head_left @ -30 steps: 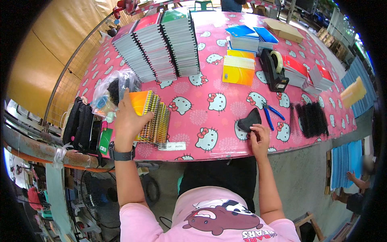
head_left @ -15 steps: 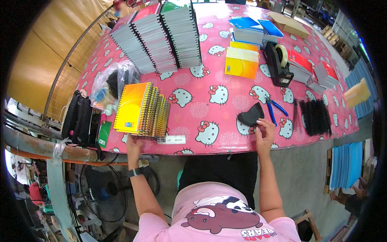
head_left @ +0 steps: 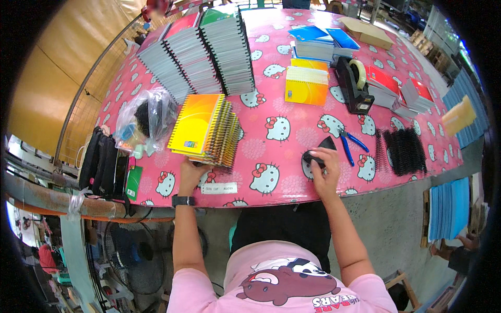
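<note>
My left hand (head_left: pixel 192 176) is at the near lower end of a stack of yellow-orange spiral notebooks (head_left: pixel 195 125), gripping it from below. Its fingertips are mostly hidden under the stack, which leans to the right. My right hand (head_left: pixel 326 171) has its thumb and fingers closed on a black folded piece (head_left: pixel 327 143), shaped like a folded face mask, on the pink table cover. Blue-handled pliers (head_left: pixel 348 148) lie just right of that hand. A white printed label strip (head_left: pixel 219 188) is on the table beside my left hand.
Tall stacks of bound books (head_left: pixel 229 57) stand at the back left, behind a clear plastic bag (head_left: pixel 162 117). Further right are a tape dispenser (head_left: pixel 354 86), yellow notebooks (head_left: pixel 305 91), blue books (head_left: pixel 315 44), red books (head_left: pixel 381 81) and black binding coils (head_left: pixel 404 151). A black bag (head_left: pixel 99 159) sits at the left edge.
The notebook stack has shifted right and away from the table edge with my left hand. My right hand has moved left and closed on the black piece, which has shifted slightly.
</note>
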Tool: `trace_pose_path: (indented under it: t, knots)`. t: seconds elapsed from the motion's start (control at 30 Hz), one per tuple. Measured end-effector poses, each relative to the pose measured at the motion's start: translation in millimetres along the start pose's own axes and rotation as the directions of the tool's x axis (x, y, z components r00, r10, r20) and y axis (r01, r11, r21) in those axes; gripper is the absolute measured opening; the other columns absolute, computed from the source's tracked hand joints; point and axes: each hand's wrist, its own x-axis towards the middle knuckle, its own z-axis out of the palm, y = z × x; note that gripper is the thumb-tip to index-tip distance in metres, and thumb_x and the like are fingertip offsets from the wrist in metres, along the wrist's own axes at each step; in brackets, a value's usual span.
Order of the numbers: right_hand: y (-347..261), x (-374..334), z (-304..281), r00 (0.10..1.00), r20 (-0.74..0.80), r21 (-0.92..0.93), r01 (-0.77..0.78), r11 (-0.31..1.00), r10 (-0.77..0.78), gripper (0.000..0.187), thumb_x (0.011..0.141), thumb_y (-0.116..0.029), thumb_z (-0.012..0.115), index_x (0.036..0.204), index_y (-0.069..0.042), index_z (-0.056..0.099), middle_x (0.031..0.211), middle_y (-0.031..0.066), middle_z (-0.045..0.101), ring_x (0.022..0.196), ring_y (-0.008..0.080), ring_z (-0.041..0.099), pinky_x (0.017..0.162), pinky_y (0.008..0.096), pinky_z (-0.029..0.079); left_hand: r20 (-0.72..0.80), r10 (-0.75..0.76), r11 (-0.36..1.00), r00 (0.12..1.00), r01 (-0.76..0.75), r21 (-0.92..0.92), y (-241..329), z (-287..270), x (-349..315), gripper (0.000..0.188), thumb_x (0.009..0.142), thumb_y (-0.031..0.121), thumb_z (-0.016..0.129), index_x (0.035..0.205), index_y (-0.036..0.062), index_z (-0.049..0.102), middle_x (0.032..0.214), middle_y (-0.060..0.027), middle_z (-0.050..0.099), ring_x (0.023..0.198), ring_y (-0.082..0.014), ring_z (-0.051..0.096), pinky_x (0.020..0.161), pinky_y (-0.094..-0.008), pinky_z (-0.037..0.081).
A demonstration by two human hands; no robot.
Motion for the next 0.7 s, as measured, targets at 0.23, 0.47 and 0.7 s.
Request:
trace_pose_path:
  t: [0.23, 0.47, 0.7]
  knots:
    - [-4.9, 100.3, 94.0, 0.968, 0.152, 0.527, -0.248, 0.813, 0.198, 0.021, 0.087, -0.014, 0.056, 0.104, -0.003, 0.061, 0.097, 0.0083, 0.063, 0.09, 0.0164, 0.057, 0.079, 0.0306, 0.044, 0.098, -0.019, 1.0, 0.995, 0.017, 0.021, 12.1, 37.0, 33.3, 0.058, 0.068, -0.003, 0.069, 0.12, -0.0015, 0.044, 0.109, -0.014, 0.06, 0.096, -0.0204, 0.06, 0.083, -0.0313, 0.048]
    - [-8.0, 152.8, 162.6, 0.954, 0.171, 0.742, -0.29, 0.604, 0.248, 0.032, 0.091, -0.027, 0.053, 0.101, 0.002, 0.062, 0.086, 0.0047, 0.063, 0.078, 0.0081, 0.053, 0.069, 0.0235, 0.043, -0.474, 0.187, 0.701, 0.86, -0.455, -0.55, 101.2, 73.4, 34.1, 0.055, 0.095, 0.035, 0.034, 0.133, -0.0039, 0.032, 0.131, -0.0165, 0.043, 0.12, -0.0251, 0.044, 0.098, -0.0355, 0.037]
    - [-28.7, 151.5, 182.3, 0.923, 0.037, 0.714, -0.292, 0.637, 0.382, 0.034, 0.089, -0.032, 0.056, 0.089, 0.002, 0.062, 0.071, 0.0086, 0.061, 0.066, 0.0105, 0.054, 0.061, 0.0279, 0.044, -0.683, 0.265, 0.821, 0.681, -0.531, -0.211, 109.7, 94.1, 64.4, 0.061, 0.097, 0.048, 0.025, 0.11, -0.0073, 0.048, 0.107, -0.0155, 0.052, 0.099, -0.0237, 0.051, 0.087, -0.0363, 0.043]
